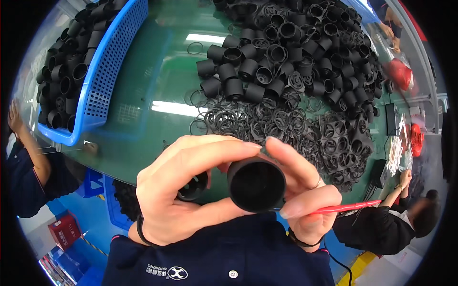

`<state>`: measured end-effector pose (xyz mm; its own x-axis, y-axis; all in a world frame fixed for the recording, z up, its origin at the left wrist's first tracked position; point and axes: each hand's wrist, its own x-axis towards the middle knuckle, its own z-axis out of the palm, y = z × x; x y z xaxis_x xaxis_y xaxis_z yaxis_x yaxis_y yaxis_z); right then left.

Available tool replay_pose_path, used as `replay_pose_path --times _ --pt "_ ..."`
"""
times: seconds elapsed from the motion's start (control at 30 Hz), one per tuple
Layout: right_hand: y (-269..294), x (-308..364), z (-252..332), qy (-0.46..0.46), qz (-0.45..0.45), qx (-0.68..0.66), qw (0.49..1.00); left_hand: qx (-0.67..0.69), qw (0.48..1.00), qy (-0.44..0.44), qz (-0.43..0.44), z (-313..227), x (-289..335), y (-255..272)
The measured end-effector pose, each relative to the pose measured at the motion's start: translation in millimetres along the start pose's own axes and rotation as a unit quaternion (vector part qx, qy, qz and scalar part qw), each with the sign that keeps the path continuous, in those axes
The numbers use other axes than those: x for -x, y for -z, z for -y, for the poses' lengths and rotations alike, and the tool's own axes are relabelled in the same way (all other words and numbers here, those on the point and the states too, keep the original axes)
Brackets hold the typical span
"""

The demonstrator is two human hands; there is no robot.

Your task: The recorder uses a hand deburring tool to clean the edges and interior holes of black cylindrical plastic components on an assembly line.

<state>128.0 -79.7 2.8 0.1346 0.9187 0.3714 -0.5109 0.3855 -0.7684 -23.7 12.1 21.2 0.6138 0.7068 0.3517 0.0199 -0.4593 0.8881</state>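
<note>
My left hand [174, 174] curls round a black cylindrical cup [256, 183], its wide opening tilted up. A second black cup [194, 187], with holes in its end, is tucked in the palm of the same hand. My right hand [307, 195] is closed on a slim red-handled tool [350, 207] that points to the left. The tool's tip is close to the cup's lower right rim, and its kind cannot be made out. The right fingertips also press against the cup's side.
Black cups [286, 52] are heaped on the green tabletop [138, 90], with loose black rings [229, 119] and trimmed sheets [343, 143] in front. A blue basket [102, 81] full of cups stands at left. Co-workers [381, 224] sit at both sides.
</note>
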Motion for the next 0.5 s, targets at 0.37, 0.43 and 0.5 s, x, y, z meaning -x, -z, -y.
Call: replay_pose_path --times 0.37,0.43,0.5 --pt "9.4 0.7 21.4 0.047 -0.037 0.343 0.937 0.118 0.992 0.046 0.006 2.1 4.8 -9.9" --pt "4.6 -5.9 28.8 0.055 -0.016 0.363 0.930 0.118 0.992 0.043 0.028 3.5 4.8 -12.0" --pt "-6.1 -18.1 33.0 0.070 0.038 0.392 0.917 0.129 0.989 0.051 0.049 4.0 8.2 -10.7"
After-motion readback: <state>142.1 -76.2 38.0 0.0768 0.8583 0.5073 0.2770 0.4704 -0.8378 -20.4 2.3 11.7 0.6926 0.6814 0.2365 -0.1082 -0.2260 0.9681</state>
